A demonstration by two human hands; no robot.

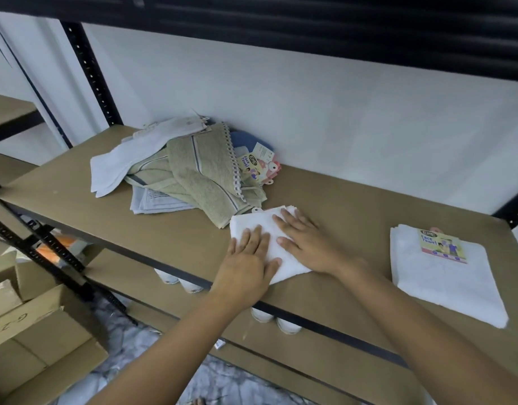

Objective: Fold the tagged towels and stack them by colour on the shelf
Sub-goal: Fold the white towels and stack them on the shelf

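A small folded white towel [263, 222] lies near the front of the brown shelf board [354, 200]. My left hand [249, 258] presses flat on its near left part, and my right hand [304, 239] presses flat on its right side, fingers straight. To the right lies a stack of folded white towels [445, 282] with a yellow "Face Towel" tag [442, 246] on top. At the back left sits a loose heap: an olive-green striped towel [199, 176], a pale white towel [126, 159], a blue one [246, 138] and several tags [257, 165].
A black shelf post [91, 74] rises at the back left, and a dark upper shelf [310, 19] hangs overhead. Cardboard boxes [32, 331] stand at the lower left. White cups [284, 321] show on the shelf below. A white wall backs the shelf.
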